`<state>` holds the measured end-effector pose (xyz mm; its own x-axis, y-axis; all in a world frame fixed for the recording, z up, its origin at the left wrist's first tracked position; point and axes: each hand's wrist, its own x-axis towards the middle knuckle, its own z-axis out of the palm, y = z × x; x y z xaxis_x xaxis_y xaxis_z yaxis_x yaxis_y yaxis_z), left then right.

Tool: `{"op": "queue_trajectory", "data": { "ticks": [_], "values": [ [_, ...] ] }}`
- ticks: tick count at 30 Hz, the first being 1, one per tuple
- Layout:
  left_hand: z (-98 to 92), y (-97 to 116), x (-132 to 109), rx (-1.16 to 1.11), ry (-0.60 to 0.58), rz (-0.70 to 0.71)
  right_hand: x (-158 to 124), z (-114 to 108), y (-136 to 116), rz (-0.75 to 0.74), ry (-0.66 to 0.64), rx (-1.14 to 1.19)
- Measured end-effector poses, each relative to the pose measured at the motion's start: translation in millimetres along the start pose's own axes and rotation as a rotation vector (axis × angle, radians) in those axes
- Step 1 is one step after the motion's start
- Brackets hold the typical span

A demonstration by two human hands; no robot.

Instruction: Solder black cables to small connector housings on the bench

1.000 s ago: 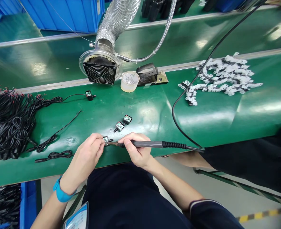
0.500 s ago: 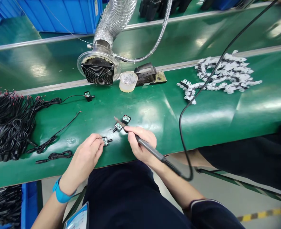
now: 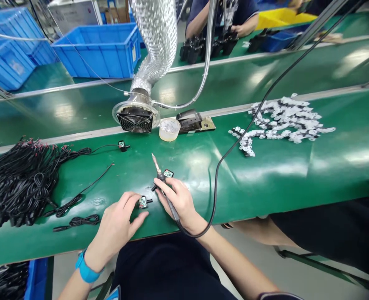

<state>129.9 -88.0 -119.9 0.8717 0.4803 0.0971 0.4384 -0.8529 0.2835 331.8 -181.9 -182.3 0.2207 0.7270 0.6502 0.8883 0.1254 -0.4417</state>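
Soldering iron (image 3: 161,176): matt, plastic-looking handle (image 3: 172,208), dull metallic tip (image 3: 154,161)
Bench top (image 3: 265,179): smooth, glossy covering
Exhaust duct (image 3: 157,41): crinkled, shiny metal foil
Piled cables (image 3: 21,183): plastic sheathing, slight sheen
Blue bin (image 3: 93,56): smooth plastic
Round tub (image 3: 168,136): translucent plastic
Wristband (image 3: 88,270): smooth, rubbery

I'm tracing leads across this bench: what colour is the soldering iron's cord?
Black; the cord shows best in the head view.
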Motion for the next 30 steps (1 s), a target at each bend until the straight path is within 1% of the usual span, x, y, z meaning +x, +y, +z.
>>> {"op": "queue_trajectory", "data": {
  "ticks": [3, 6, 8, 10, 13, 15, 16, 17, 19, 20, 22, 24, 26, 28, 30],
  "values": [
    [3.7, -6.6, -0.2, 0.148, -0.003, 0.005, -2.5, 4.7, 1.0, 0.016, 0.0, -0.001],
    [-4.6, -18.8, 14.2, 0.268, -0.007, -0.028, -4.1, 9.6, 2.0, 0.022, 0.008, 0.007],
    [-14.2, -30.5, 34.5, 0.336, -0.003, -0.084, -3.8, 11.2, 1.9, 0.019, 0.017, 0.02],
    [-21.9, -45.1, 61.2, 0.399, 0.009, -0.154, -2.5, 11.1, 0.9, 0.017, 0.03, 0.037],
    [-24.9, -67.8, 101.3, 0.452, 0.009, -0.268, -0.4, 9.5, -1.0, 0.02, 0.044, 0.071],
    [-24.0, -78.7, 117.7, 0.448, 0.013, -0.306, 0.2, 8.8, -1.6, 0.026, 0.045, 0.095],
    [-24.1, -81.9, 120.2, 0.444, 0.033, -0.293, 0.1, 8.7, -1.6, 0.028, 0.044, 0.106],
    [-24.8, -83.4, 118.1, 0.445, 0.067, -0.263, -0.2, 8.9, -1.4, 0.029, 0.042, 0.116],
    [-28.3, -82.1, 100.2, 0.469, 0.167, -0.198, -1.0, 9.3, -0.6, 0.03, 0.041, 0.127],
    [-30.4, -80.1, 85.2, 0.49, 0.217, -0.185, -1.3, 9.6, -0.2, 0.032, 0.043, 0.131],
    [-33.1, -76.2, 48.0, 0.541, 0.279, -0.224, -1.6, 9.8, 0.1, 0.04, 0.049, 0.141],
    [-31.8, -75.2, 10.0, 0.606, 0.274, -0.301, -1.1, 9.8, -0.1, 0.047, 0.044, 0.162],
    [-26.7, -77.7, -19.2, 0.651, 0.237, -0.356, -0.2, 9.8, -0.8, 0.044, 0.033, 0.19],
    [-20.5, -81.9, -35.3, 0.65, 0.21, -0.373, 0.3, 10.3, -1.6, 0.037, 0.021, 0.217],
    [-16.4, -85.2, -40.0, 0.623, 0.198, -0.374, 0.0, 10.9, -2.4, 0.033, 0.013, 0.236]
  ]
}}
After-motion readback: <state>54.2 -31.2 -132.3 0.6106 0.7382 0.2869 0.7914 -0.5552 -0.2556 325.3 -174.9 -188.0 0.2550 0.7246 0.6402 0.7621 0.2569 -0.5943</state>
